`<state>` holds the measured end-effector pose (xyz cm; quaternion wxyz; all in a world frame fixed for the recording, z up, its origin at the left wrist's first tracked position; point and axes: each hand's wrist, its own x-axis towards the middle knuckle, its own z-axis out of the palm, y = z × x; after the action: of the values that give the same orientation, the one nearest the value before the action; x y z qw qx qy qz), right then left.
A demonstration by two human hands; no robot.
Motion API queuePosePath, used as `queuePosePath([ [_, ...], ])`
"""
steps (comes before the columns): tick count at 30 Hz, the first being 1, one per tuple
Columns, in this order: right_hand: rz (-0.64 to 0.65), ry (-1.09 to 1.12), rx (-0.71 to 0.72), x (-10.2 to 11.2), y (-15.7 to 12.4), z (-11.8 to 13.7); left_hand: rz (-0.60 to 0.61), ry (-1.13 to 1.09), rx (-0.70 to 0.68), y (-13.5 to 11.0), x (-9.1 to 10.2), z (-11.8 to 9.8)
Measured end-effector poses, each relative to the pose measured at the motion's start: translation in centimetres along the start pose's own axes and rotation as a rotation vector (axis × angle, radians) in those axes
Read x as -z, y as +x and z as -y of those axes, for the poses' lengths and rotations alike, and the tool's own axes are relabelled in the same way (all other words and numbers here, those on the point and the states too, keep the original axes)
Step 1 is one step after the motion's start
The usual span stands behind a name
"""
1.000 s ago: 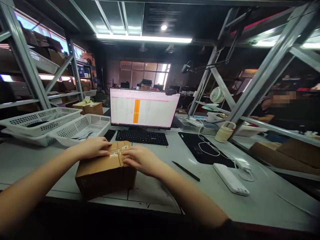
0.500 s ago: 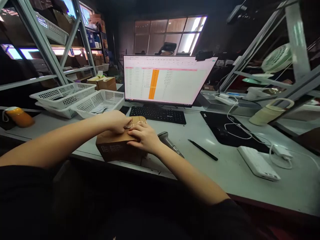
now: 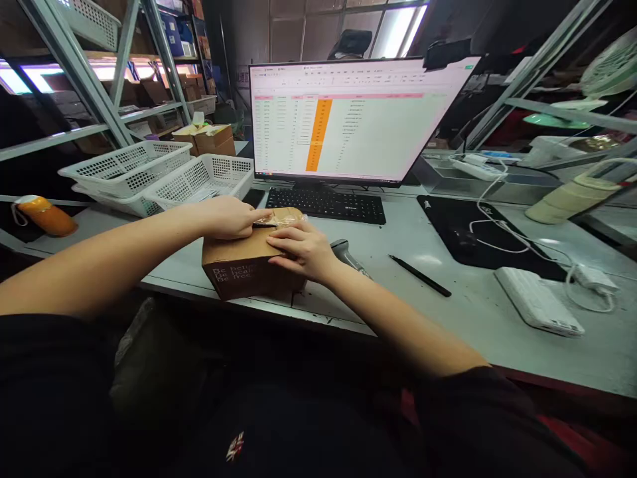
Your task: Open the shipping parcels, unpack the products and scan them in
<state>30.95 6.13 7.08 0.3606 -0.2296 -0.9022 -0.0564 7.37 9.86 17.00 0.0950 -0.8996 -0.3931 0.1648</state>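
A brown cardboard box [image 3: 239, 255] with pale printed lettering on its near side sits at the desk's front edge. Shiny clear tape runs over its top, where a narrow dark gap shows beside a flap [image 3: 286, 216]. My left hand [image 3: 229, 218] is closed at this gap, its index finger along the flap's edge; its other fingers are curled and partly hidden. My right hand [image 3: 306, 251] grips the box's right side, fingers on the top and thumb lower on the near edge. A grey handheld scanner [image 3: 348, 255] lies just behind my right wrist.
Beyond the box stand a black keyboard [image 3: 326, 204] and a monitor [image 3: 368, 126] showing a spreadsheet. White baskets [image 3: 199, 176] are at the left, near an orange bottle [image 3: 50, 216]. A black pen [image 3: 419, 275], mouse pad [image 3: 497, 249], white power bank [image 3: 537, 301] and cables lie right.
The view has tilted down and shifted left. On the box top, the flap by my left hand now shows a dark gap along its edge. My right hand stays on the box.
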Motion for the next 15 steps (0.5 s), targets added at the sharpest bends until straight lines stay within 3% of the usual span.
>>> queuePosePath([
  [5,0.003,0.006,0.017,0.1,-0.1,-0.4,-0.014,-0.035,-0.011,0.0,-0.2,0.8],
  [11,-0.056,-0.117,-0.049,-1.6,-2.1,0.7,-0.019,-0.073,-0.056,0.2,0.1,1.7],
  [15,-0.133,-0.162,-0.094,-2.2,-3.4,2.3,-0.131,-0.246,-0.011,-0.1,1.4,3.8],
])
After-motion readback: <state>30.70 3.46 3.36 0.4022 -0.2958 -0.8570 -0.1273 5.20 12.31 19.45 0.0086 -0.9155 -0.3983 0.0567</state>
